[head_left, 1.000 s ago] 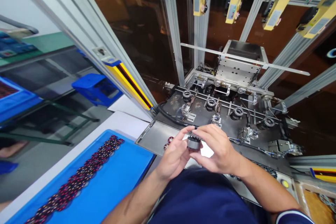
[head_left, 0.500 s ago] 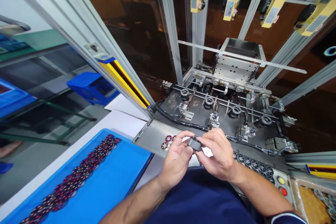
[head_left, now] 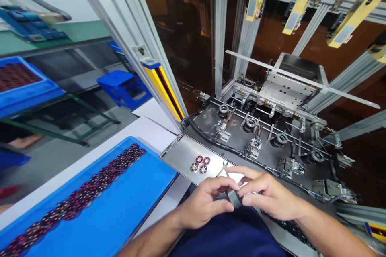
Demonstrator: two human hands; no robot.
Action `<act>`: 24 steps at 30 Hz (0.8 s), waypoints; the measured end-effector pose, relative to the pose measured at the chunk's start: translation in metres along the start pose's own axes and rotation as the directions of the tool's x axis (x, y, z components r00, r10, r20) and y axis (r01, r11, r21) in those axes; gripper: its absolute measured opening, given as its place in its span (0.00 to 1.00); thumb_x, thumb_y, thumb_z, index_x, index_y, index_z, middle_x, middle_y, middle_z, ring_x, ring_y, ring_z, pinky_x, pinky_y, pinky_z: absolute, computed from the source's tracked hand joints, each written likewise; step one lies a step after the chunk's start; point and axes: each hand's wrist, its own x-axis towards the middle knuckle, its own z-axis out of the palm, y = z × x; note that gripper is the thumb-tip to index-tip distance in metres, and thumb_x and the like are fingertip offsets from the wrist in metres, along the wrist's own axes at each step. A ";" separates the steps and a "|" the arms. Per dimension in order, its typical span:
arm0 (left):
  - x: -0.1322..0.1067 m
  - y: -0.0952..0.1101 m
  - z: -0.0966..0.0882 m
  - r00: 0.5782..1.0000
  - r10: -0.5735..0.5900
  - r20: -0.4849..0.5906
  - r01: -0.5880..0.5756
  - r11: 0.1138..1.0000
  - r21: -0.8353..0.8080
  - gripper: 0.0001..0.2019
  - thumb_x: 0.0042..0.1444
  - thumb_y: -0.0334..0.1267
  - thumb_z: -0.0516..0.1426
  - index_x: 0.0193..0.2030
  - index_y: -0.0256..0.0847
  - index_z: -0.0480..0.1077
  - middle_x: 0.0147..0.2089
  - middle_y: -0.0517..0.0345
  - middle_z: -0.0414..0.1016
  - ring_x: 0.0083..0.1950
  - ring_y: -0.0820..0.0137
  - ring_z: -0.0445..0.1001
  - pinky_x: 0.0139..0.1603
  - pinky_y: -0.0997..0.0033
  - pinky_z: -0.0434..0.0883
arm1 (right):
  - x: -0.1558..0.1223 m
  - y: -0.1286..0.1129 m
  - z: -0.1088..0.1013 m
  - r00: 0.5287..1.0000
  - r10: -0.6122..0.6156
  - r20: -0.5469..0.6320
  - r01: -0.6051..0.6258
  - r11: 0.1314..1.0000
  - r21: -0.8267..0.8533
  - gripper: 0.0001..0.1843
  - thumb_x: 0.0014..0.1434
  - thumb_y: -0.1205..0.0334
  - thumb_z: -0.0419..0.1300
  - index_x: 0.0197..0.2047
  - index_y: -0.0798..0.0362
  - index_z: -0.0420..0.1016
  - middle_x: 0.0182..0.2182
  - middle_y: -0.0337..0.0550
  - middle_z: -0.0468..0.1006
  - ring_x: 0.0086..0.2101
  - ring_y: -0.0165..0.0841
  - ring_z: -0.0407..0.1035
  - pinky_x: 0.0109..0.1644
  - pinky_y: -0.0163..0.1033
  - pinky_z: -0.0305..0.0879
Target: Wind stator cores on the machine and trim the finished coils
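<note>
A machine cell framed in aluminium posts with amber panels stood in front of the person, its black deck (head_left: 208,118) carrying a row of round fixtures (head_left: 251,122) under a perforated steel carriage (head_left: 285,90). A yellow-and-black post (head_left: 164,88) rose at the cell's left corner. On the near lip lay a flat steel plate (head_left: 181,154) with four small red wound rotors (head_left: 200,164) clustered together on it. Left of that, on the white bench, a blue tray (head_left: 129,213) held a long band of similar red rotors (head_left: 84,194) running diagonally. Both hands met just above the person's lap, in front of the steel plate. The left hand (head_left: 205,204) had its fingers curled inward, thumb pressed toward the forefinger, and the right hand (head_left: 265,196) faced it with fingers bent and fingertips close together. Between them sat a small dark part (head_left: 231,197), pinched from both sides and mostly hidden by the fingers, so its shape could not be made out.
</note>
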 end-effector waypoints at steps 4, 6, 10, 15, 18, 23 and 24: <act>-0.009 0.001 -0.012 0.999 0.016 0.028 -0.019 0.994 0.107 0.20 0.54 0.51 0.66 0.48 0.41 0.79 0.39 0.51 0.79 0.41 0.65 0.75 0.44 0.68 0.71 | 0.016 -0.004 0.002 0.982 0.005 0.190 -0.005 1.000 0.000 0.14 0.68 0.54 0.59 0.45 0.53 0.82 0.68 0.52 0.63 0.68 0.42 0.56 0.70 0.49 0.53; -0.013 0.000 -0.018 1.000 0.018 0.009 -0.019 0.993 0.119 0.19 0.55 0.50 0.66 0.49 0.43 0.79 0.41 0.51 0.80 0.42 0.65 0.77 0.45 0.68 0.72 | 0.024 -0.002 0.002 0.969 -0.024 0.245 0.022 1.000 0.009 0.15 0.69 0.54 0.57 0.45 0.55 0.81 0.68 0.55 0.63 0.68 0.42 0.55 0.70 0.48 0.52; -0.018 -0.025 -0.046 0.969 0.038 -0.245 -0.004 0.990 0.138 0.25 0.58 0.48 0.64 0.60 0.44 0.71 0.50 0.46 0.81 0.47 0.61 0.79 0.50 0.62 0.74 | 0.059 0.011 -0.025 0.971 -0.056 0.232 0.082 0.991 -0.108 0.17 0.71 0.52 0.54 0.44 0.56 0.79 0.68 0.56 0.63 0.67 0.40 0.58 0.69 0.47 0.56; -0.019 -0.098 -0.103 0.647 0.192 -0.738 0.129 0.926 0.354 0.28 0.61 0.50 0.60 0.64 0.42 0.65 0.62 0.39 0.75 0.60 0.52 0.75 0.63 0.46 0.68 | 0.161 0.054 -0.115 0.998 -0.054 -0.035 0.020 0.776 -0.630 0.15 0.71 0.59 0.54 0.39 0.56 0.79 0.66 0.56 0.65 0.66 0.42 0.60 0.69 0.51 0.57; -0.018 -0.136 -0.118 0.560 0.200 -0.804 0.170 0.922 0.347 0.32 0.61 0.51 0.60 0.68 0.42 0.59 0.71 0.37 0.64 0.71 0.49 0.63 0.70 0.41 0.59 | 0.229 0.087 -0.164 0.991 -0.018 -0.131 -0.078 0.715 -0.694 0.13 0.69 0.62 0.56 0.37 0.59 0.78 0.61 0.58 0.70 0.65 0.47 0.60 0.69 0.57 0.56; -0.016 -0.163 -0.110 0.490 0.184 -0.852 0.174 0.937 0.302 0.31 0.65 0.50 0.55 0.72 0.49 0.52 0.76 0.40 0.53 0.72 0.51 0.62 0.72 0.42 0.58 | 0.289 0.129 -0.194 0.986 0.032 -0.161 -0.144 0.635 -0.759 0.16 0.67 0.56 0.62 0.54 0.55 0.74 0.59 0.49 0.72 0.59 0.44 0.67 0.63 0.59 0.65; -0.016 -0.164 -0.108 0.483 0.181 -0.856 0.172 0.940 0.296 0.31 0.65 0.50 0.55 0.72 0.50 0.52 0.76 0.41 0.52 0.72 0.52 0.63 0.71 0.43 0.59 | 0.292 0.135 -0.195 0.987 0.042 -0.157 -0.149 0.622 -0.768 0.17 0.67 0.56 0.62 0.55 0.55 0.73 0.59 0.50 0.72 0.58 0.44 0.68 0.62 0.59 0.66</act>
